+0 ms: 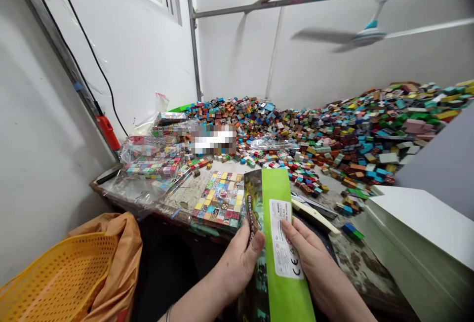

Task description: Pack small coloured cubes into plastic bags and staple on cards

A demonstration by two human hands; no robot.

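one green card, two hands, one yellow basket

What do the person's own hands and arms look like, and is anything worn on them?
Both hands are bare, without gloves. The left hand and the right hand have short, unpainted nails, and no rings show. Both forearms are bare as far as the picture reaches, so no sleeves appear. A thin bracelet seems to sit on the left wrist at the bottom edge.

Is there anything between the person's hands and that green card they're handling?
Nothing visible. Both hands already hold the green card: the left hand grips its left edge with the thumb on the front, and the right hand rests fingers on its white label.
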